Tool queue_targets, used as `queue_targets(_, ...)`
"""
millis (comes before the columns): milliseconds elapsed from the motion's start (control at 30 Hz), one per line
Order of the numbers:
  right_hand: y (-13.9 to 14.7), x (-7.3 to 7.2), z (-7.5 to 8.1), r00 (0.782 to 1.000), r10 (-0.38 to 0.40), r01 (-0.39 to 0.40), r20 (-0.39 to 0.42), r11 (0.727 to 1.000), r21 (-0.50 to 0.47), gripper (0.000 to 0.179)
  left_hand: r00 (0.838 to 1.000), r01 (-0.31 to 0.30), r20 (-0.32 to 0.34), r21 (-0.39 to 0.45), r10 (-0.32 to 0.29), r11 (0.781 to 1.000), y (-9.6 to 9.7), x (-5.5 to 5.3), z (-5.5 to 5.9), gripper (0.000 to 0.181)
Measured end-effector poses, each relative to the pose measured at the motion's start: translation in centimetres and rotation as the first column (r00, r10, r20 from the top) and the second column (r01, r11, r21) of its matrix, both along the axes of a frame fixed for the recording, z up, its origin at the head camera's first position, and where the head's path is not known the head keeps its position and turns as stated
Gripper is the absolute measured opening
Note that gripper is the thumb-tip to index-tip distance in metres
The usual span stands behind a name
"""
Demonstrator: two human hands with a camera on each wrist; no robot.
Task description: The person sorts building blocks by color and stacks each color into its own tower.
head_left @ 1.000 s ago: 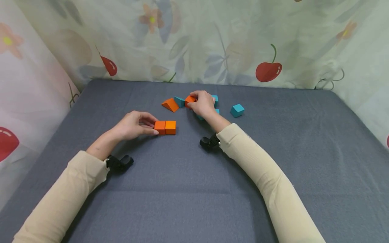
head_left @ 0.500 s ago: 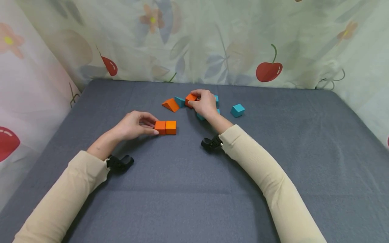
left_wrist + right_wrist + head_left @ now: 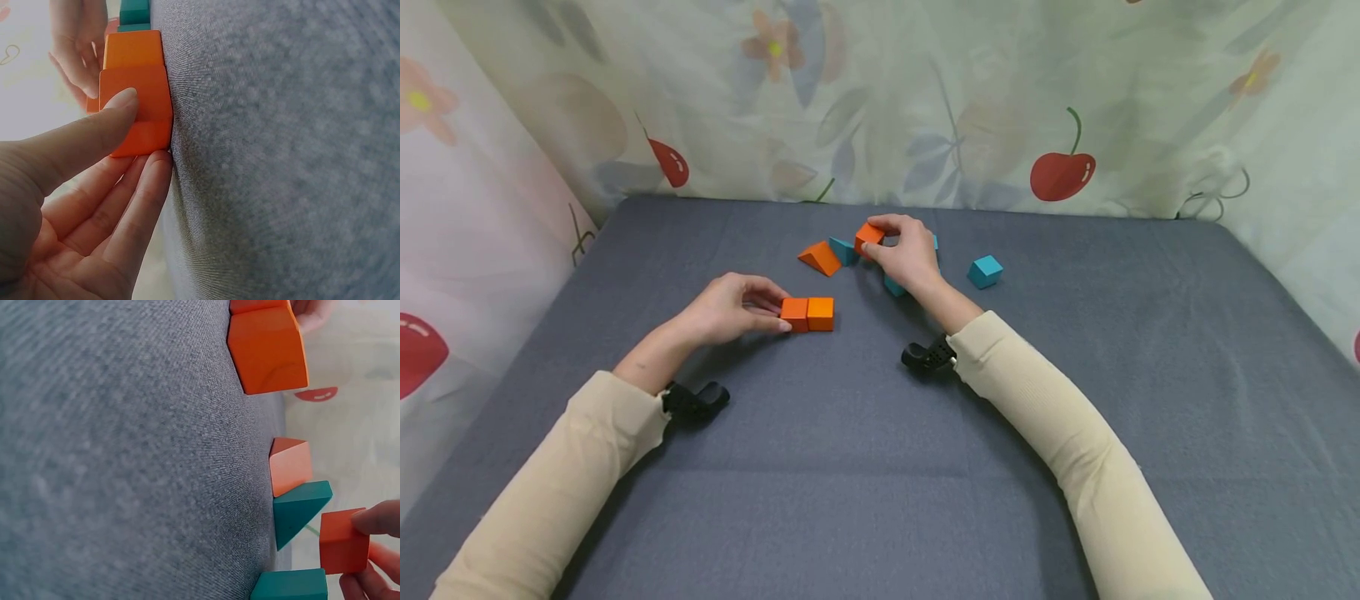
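My left hand (image 3: 724,310) pinches an orange cube (image 3: 793,315) on the cloth. In the left wrist view its thumb lies on one face and its fingertips touch another side. Touching that cube on the right is a lighter orange cube (image 3: 822,314). Farther back, my right hand (image 3: 912,252) pinches another orange cube (image 3: 868,239) between thumb and fingers. The right wrist view shows this cube (image 3: 343,542) off the cloth, near a teal triangular block (image 3: 301,507) and a teal block (image 3: 290,585). Part of a teal block (image 3: 894,286) shows under the right hand, which hides the rest.
An orange triangular block (image 3: 821,258) and a teal triangular block (image 3: 843,251) lie left of the right hand. A teal cube (image 3: 985,272) stands apart on the right. Grey cloth (image 3: 880,525) covers the table, and a printed curtain (image 3: 895,100) hangs behind.
My right hand has lifted its orange cube slightly from among the back blocks. The left hand and its two orange cubes have stayed in place.
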State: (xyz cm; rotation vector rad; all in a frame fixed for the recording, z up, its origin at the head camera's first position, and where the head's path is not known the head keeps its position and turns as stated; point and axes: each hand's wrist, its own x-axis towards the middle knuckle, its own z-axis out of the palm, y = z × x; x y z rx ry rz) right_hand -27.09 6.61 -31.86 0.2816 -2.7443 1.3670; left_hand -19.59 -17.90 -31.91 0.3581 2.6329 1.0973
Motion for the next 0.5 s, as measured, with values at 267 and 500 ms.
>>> queue_targets(267,-0.1,0.7,0.1,0.998,0.059,-0.060,-0.015,0.997,-0.054,0.039,1.000,0.000,0.001,0.002,0.000,1.000,-0.1,-0.1,-0.1,0.039)
queue_targets(500,-0.2,1.3,0.1,0.993,0.111,-0.113,-0.029,0.990,-0.084,0.038,1.000,-0.004,0.009,0.007,0.004,1.000,0.0,-0.1,-0.1,0.039)
